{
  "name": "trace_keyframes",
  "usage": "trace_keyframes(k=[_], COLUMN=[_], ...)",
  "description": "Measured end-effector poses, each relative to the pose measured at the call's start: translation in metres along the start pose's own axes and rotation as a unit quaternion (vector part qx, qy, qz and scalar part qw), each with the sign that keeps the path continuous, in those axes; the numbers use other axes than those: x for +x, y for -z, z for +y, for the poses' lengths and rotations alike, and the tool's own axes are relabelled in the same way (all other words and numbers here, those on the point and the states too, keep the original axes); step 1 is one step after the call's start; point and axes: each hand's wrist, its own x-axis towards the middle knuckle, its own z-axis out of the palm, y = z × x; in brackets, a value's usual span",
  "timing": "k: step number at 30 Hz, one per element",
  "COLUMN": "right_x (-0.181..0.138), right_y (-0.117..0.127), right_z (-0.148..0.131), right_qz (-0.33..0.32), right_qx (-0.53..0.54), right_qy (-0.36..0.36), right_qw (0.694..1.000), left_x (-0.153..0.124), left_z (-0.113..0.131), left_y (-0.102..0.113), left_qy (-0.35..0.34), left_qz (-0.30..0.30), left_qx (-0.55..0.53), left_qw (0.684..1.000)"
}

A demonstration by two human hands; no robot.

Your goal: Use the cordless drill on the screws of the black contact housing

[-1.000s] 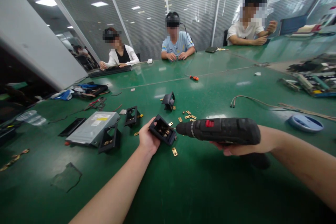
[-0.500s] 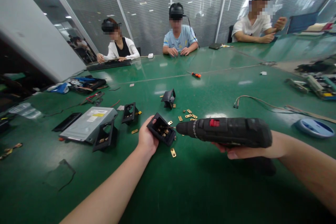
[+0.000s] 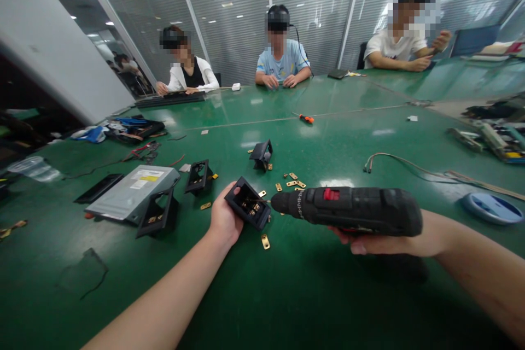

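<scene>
My left hand (image 3: 223, 220) grips a small black plastic housing (image 3: 247, 204) tilted on the green table (image 3: 287, 284), its open side facing right with brass contacts inside. My right hand (image 3: 385, 240) is wrapped round a black cordless screwdriver (image 3: 348, 209) with a red switch. The tool lies level, and its bit points into the housing's opening. Several small brass plates (image 3: 293, 180) lie loose on the table around the housing, one (image 3: 265, 241) just below it.
Three similar black housings (image 3: 262, 153) (image 3: 197, 176) (image 3: 155, 213) and a grey metal drive (image 3: 133, 192) lie to the left. An orange screwdriver (image 3: 305, 118), a cable (image 3: 406, 165) and a blue round lid (image 3: 490, 208) lie beyond. Three seated people face me across the table.
The view has drifted slightly, and both hands hold the housing and the screwdriver in nearly the same pose. The bit stays at the housing's opening.
</scene>
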Motion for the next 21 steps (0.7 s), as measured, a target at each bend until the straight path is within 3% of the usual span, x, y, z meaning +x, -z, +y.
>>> trace_keyframes(k=[10, 21], right_x=[0.003, 0.002], right_y=[0.001, 0.002], right_z=[-0.015, 0.006], right_qz=[0.003, -0.021], right_qx=[-0.033, -0.007], right_qy=[-0.021, 0.023], right_qw=[0.999, 0.999], left_x=[0.001, 0.003], left_z=[-0.002, -0.002], left_y=[0.001, 0.001], left_qy=[0.000, 0.004], left_qz=[0.001, 0.011], left_qx=[-0.005, -0.003], left_qw=[1.000, 1.000])
